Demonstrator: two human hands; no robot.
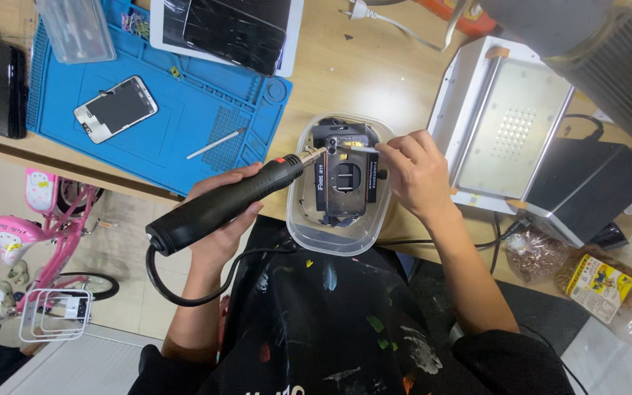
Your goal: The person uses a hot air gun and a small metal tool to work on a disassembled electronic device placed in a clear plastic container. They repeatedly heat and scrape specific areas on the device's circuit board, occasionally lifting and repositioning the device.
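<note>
Left hand (217, 216) levels heat gun (228, 199); right hand (415, 172) pinches, perhaps, tweezers (358, 147).

Bright even overhead light, soft shadows, sharp, edges wide-angle-bent

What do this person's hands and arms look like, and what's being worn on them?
Both hands, left hand and right hand, are bare: no gloves, rings or watch show. The forearms are uncovered too. Dark black sleeves begin near the elbows, matching a black paint-spattered top.

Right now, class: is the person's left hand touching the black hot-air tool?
Touching. The head view shows the left hand wrapped around the black hot-air tool, fingers closed over its handle with no gap.
</note>
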